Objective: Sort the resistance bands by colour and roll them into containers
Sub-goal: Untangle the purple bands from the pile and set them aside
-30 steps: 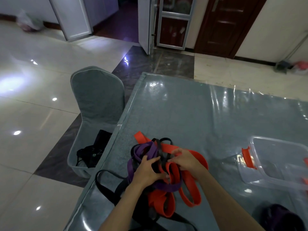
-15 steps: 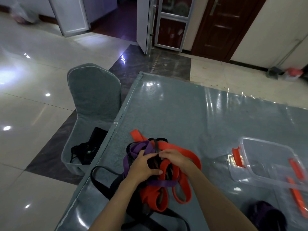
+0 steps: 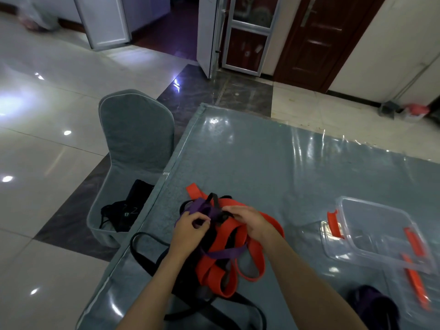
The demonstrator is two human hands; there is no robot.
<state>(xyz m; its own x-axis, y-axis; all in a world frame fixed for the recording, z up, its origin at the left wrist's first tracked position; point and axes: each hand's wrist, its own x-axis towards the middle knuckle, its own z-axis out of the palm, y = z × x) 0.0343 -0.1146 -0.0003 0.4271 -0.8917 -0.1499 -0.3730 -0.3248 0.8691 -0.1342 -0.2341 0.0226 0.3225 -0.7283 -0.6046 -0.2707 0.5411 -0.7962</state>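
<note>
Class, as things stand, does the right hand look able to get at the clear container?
Probably yes. The right hand rests on the tangled bands, and only bare table lies between it and the clear container.

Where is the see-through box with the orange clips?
In the head view, the clear container sits on the table, to the right of the tangled pile of bands and the right hand.

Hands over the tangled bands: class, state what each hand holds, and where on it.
Left hand pinches the purple band near the pile's top. Right hand grips the black band there.
</note>
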